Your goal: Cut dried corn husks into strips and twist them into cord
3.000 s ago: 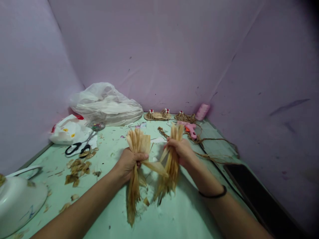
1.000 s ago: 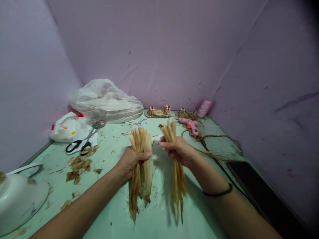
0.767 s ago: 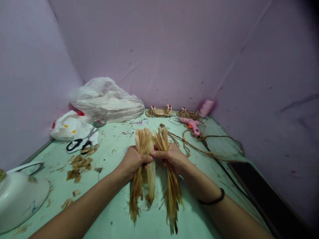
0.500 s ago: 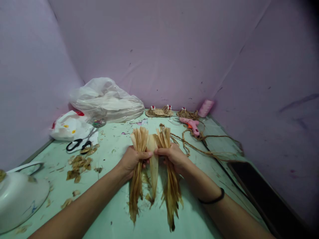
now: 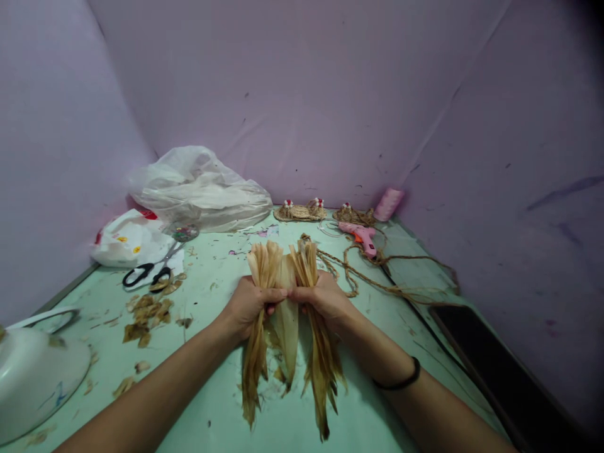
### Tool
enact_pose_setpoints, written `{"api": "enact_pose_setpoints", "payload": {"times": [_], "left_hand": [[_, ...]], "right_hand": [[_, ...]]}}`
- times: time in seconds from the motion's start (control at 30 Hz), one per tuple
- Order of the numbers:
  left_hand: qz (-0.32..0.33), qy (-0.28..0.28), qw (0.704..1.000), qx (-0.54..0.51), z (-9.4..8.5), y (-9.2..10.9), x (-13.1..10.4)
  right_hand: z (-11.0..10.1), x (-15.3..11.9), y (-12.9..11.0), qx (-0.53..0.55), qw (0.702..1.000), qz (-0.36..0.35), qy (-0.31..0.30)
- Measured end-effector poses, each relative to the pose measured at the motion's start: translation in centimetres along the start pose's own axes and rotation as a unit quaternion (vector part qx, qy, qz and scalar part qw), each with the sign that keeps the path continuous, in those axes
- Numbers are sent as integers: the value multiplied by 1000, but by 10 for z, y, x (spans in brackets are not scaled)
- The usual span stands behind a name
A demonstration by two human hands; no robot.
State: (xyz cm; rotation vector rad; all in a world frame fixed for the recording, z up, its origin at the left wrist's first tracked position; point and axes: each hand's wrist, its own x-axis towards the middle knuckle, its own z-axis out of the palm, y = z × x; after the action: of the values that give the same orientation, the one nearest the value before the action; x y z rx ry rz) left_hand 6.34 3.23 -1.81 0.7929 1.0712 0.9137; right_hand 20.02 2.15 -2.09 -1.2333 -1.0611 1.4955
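My left hand (image 5: 250, 304) is closed round a bundle of dried corn husk strips (image 5: 255, 371), whose pale tops fan out above the fist and brown ends hang below. A similar husk bundle (image 5: 323, 371) is gripped in my right hand (image 5: 324, 298). Between the two bundles a single wide, pale husk (image 5: 288, 333) stands upright, pinched by both thumbs, which meet at its front. The fingers behind the husks are mostly hidden.
A pink glue gun (image 5: 361, 236), braided cord (image 5: 372, 282) and a pink thread spool (image 5: 389, 204) lie at the back right. Black-handled scissors (image 5: 150, 272), husk scraps (image 5: 148, 314), a plastic bag (image 5: 202, 189) and a white bowl (image 5: 42, 384) are leftward. A dark phone-like slab (image 5: 491, 365) lies right.
My right hand and its bundle have shifted slightly left, closer to the left hand. The thumbs now press together over the middle husk.
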Motion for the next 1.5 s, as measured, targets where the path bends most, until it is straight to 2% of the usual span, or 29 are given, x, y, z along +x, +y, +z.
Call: {"api": "enact_pose_setpoints", "payload": {"times": [0.2, 0.37, 0.43, 0.53, 0.6, 0.7, 0.8, 0.9, 1.0, 1.1, 1.17, 1.23, 1.37, 1.43, 1.5], "left_hand": [[20, 17, 1000, 9, 2, -3, 1], [19, -11, 1000, 22, 1, 0, -1], [11, -24, 1000, 9, -1, 4, -1], [2, -6, 1000, -1, -6, 10, 2], [-7, 9, 1000, 1, -8, 12, 4], [-26, 9, 1000, 7, -11, 12, 6], [-50, 3, 998, 23, -12, 10, 6], [-68, -32, 996, 42, -13, 8, 5], [-61, -82, 994, 36, -12, 7, 3], [-52, -89, 994, 22, -10, 6, 1], [-51, -96, 994, 16, -10, 6, 1], [-56, -102, 993, 17, -9, 6, 2], [-82, -80, 993, 10, -11, 7, 5], [-92, -82, 992, -8, -11, 9, 6], [-103, -95, 990, -29, -12, 10, 6]], "right_hand": [[11, -3, 0, -10, 1000, -8, 25], [2, 8, 6, -112, 981, -45, 154], [-10, 15, 2, -102, 974, -31, 200], [-37, 20, -16, 12, 973, -13, 230], [-58, 17, -36, 120, 968, -42, 218], [-88, 6, -67, 192, 961, -52, 195], [-101, -6, -84, 236, 960, -35, 143], [-85, -7, -78, 226, 970, -23, 91], [-48, -2, -51, 159, 985, 36, 59], [-15, 0, -22, 106, 992, 74, 11], [-4, 0, -12, 109, 990, 81, -27], [-3, 0, -9, 129, 987, 93, -30], [-16, 4, -19, 169, 977, 127, 24], [-21, 5, -23, 194, 971, 141, 7], [-21, 5, -23, 216, 968, 126, -10]]}}
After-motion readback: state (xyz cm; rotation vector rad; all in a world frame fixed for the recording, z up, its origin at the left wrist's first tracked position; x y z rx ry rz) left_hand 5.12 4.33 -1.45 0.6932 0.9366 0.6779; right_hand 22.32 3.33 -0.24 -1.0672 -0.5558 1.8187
